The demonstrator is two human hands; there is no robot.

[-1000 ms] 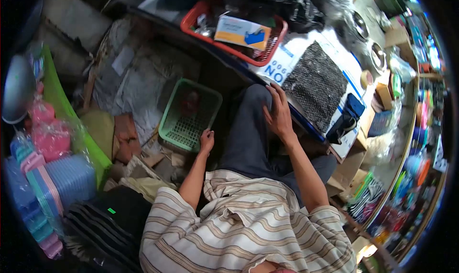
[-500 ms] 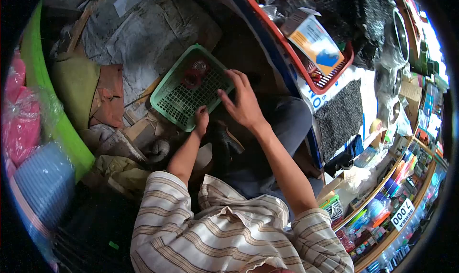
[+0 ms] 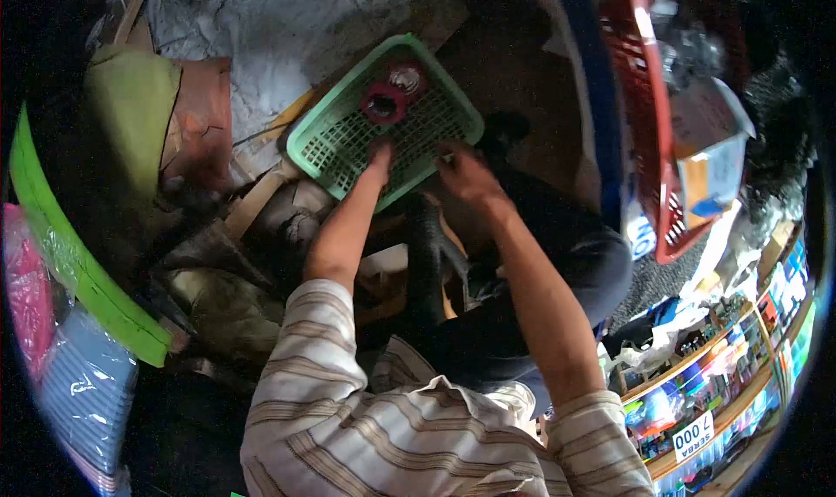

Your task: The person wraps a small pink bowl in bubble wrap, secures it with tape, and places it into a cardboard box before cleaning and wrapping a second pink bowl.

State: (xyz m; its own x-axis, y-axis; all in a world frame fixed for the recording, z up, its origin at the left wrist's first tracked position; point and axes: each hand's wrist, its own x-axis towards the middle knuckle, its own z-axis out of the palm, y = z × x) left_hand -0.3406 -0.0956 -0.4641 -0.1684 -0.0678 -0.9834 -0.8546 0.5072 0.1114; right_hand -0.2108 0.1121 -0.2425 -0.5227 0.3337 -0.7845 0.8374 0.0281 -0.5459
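Note:
A green plastic basket (image 3: 315, 159) with a lattice bottom lies tilted in front of me. Two small round reddish items, one ring-shaped (image 3: 383, 104) and one with a pale shiny top (image 3: 405, 79), rest at its far side. My left hand (image 3: 380, 156) reaches over the near rim, its fingers bunched low in the basket; I cannot tell what they hold. At the near right rim, my right hand (image 3: 470, 175) has its fingers curled against the basket edge.
On the right stands a red basket (image 3: 664, 149) holding a box (image 3: 710, 153) and clear plastic. Shelves of small goods carry a price sign (image 3: 693, 436). Wrapped blue items (image 3: 85, 384) and a green curved strip (image 3: 78, 253) lie left. Cardboard pieces (image 3: 198, 123) cover the floor.
My right hand has come down from above the basket to its rim, its spread fingers now curled. My left hand reaches further into the basket. The view has shifted, with the red basket further right.

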